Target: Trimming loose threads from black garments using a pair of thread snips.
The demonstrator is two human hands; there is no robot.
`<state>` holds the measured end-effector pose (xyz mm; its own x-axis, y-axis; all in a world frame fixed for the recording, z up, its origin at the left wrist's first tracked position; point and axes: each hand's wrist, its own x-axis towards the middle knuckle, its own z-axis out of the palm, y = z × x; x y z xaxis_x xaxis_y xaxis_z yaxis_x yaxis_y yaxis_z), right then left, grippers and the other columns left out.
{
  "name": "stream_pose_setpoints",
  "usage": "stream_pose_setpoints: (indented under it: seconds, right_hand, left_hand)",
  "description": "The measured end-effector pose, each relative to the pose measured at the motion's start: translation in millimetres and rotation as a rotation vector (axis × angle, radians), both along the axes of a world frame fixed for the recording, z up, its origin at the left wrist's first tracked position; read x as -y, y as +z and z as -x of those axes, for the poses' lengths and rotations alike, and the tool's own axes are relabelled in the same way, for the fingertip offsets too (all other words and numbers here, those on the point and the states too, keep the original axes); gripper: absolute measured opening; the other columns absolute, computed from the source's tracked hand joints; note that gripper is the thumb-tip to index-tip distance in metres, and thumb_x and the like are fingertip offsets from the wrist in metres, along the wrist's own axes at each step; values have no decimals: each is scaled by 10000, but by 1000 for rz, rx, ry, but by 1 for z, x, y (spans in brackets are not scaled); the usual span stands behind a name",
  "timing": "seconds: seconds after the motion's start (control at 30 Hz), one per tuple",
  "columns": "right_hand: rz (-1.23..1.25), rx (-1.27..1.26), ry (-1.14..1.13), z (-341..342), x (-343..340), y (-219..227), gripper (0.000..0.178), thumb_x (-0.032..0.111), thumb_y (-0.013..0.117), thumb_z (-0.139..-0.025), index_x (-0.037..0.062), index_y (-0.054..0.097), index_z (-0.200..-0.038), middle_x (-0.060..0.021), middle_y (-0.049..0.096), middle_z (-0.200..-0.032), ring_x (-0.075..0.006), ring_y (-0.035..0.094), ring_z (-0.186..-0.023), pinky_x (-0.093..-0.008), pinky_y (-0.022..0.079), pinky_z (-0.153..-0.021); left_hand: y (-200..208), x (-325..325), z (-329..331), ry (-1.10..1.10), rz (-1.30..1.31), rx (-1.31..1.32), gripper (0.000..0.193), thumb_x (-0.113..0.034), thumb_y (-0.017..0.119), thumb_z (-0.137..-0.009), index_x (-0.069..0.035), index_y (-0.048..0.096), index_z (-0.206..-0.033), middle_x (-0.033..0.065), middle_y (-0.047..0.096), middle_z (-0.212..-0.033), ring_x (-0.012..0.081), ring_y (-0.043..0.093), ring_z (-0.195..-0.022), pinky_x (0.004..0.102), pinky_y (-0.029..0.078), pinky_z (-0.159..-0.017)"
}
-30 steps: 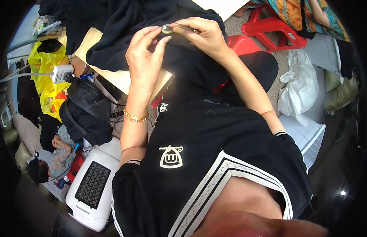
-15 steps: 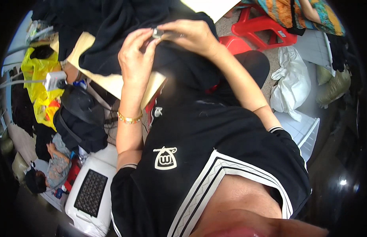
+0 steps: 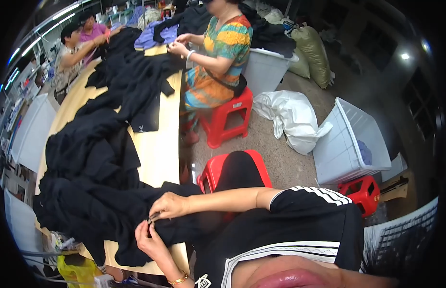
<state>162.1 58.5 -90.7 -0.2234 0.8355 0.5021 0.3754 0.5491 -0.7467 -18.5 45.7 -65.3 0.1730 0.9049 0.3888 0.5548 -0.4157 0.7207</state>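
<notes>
My right hand [image 3: 170, 206] is closed on a small dark metal tool [image 3: 155, 217], whose exact kind is too small to tell. Just below it, the fingertips of my left hand [image 3: 150, 242] are pinched together at the tool's tip. What they hold is too small to make out. Both hands are over a heap of black garments [image 3: 88, 201], spread along the near end of a long pale wooden table [image 3: 158, 153].
A person in a colourful patterned dress [image 3: 228, 43] sits on a red stool [image 3: 228, 117] at the table's right side. Two more people work at its far left. White sack [image 3: 297, 122], grey plastic bin [image 3: 335, 149] and another red stool [image 3: 254, 165] stand on the floor to the right.
The view has swung up and right, so the table's length and the other people now show. My hands remain close together over the black garments, with the small object still between them.
</notes>
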Motion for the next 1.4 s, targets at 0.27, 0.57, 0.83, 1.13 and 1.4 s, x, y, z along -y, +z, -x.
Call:
stream_pose_setpoints:
  seconds: [0.27, 0.57, 0.83, 1.13, 1.4]
  right_hand:
    - [10, 23, -114, -7, 3, 4, 153, 182, 707, -814, 60, 700, -906, -104, 684, -812, -252, 679, -729, -317, 534, -633]
    - [57, -18, -130, 2, 8, -3, 136, 145, 698, -796, 44, 688, -885, -120, 657, -749, -259, 649, -647, -327, 485, -573]
    - [51, -91, -98, 4, 4, -6, 164, 175, 684, -793, 48, 691, -896, -141, 675, -822, -296, 666, -739, -368, 518, -629]
    - [221, -209, -21, -10, -5, -7, 162, 214, 681, -812, 74, 701, -893, -96, 655, -717, -167, 638, -600, -291, 502, -571]
    - [179, 102, 54, -36, 9, 41, 322, 185, 613, -889, 35, 576, -1171, -117, 594, -894, -240, 587, -782, -340, 466, -717]
  left_hand:
    - [3, 2, -20, 112, -113, -5, 113, -33, 682, -796, 42, 692, -880, 142, 652, -890, 282, 636, -817, 354, 510, -765]
    - [12, 2, -9, 6, -143, -86, 55, 19, 665, -782, 47, 661, -829, 143, 652, -848, 279, 637, -763, 342, 506, -701]
    - [34, -4, -2, -116, -65, -192, 50, -27, 592, -856, 9, 569, -830, 155, 576, -837, 333, 583, -769, 390, 468, -691]
    - [22, -17, -12, -179, -166, -187, 181, -42, 552, -905, -28, 600, -1078, 152, 627, -1038, 319, 625, -934, 360, 502, -792]
    - [12, -19, -11, -52, -105, -84, 89, -105, 617, -903, -23, 634, -933, 62, 673, -839, 150, 611, -699, 257, 480, -662]
